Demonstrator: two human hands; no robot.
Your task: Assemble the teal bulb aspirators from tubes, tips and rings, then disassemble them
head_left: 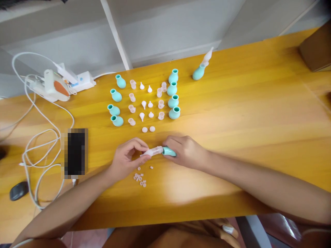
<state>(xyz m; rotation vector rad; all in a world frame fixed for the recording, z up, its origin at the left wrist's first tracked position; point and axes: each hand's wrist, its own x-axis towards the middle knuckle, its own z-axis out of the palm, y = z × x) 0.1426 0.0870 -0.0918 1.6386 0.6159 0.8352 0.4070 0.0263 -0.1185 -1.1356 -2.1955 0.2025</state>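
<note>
My right hand [184, 151] is closed round a teal rubber bulb [169, 151] lying sideways just above the wooden table [245, 113]. A clear plastic nozzle [152, 151] sticks out of the bulb to the left. My left hand [126, 158] pinches the nozzle's tip between thumb and fingers. Several tiny pale caps [139, 178] lie scattered under my hands. Beyond them stand rows of parts: teal bulbs on the left [115, 110] and right [173, 94], with clear cups and funnels [146, 103] between.
An assembled bulb with nozzle [202, 67] lies at the back. A power strip and white cables [59, 84] sit at the far left, with a dark phone [76, 151] and a black mouse [18, 190] nearer. A brown box [317, 50] stands at the right corner.
</note>
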